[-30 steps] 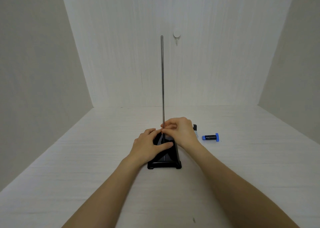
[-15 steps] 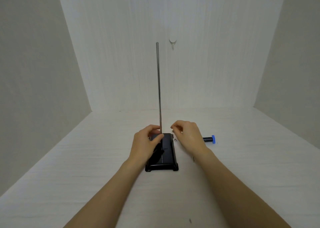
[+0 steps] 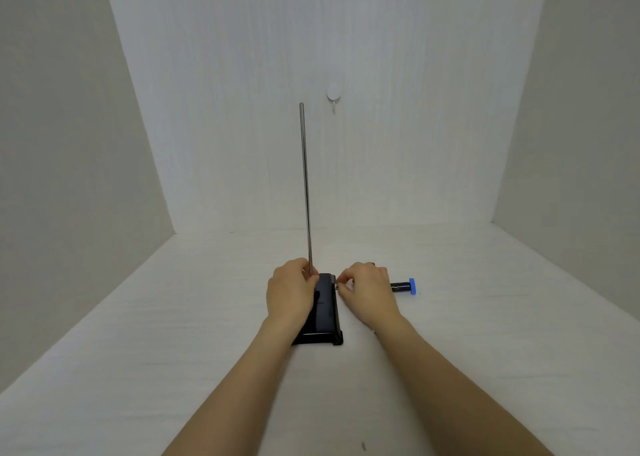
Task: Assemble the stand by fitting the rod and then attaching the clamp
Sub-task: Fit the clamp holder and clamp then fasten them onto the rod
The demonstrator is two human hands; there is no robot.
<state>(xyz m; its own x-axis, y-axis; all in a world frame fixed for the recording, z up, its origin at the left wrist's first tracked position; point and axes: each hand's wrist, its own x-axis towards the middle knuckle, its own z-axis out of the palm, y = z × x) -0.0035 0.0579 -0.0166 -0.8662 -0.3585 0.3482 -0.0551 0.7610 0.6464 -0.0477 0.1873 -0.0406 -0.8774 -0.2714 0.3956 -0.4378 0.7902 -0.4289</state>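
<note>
Left hand curled around the foot of the upright thin metal rod on the black rectangular base, right hand fingertips pinching a tiny part just beside the base's right edge, its identity unclear

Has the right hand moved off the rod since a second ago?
Yes. The right hand has left the rod and shifted right, past the black base edge, toward the blue-capped clamp part.

Single head-worn view, facing forward and down, hands near centre
</note>
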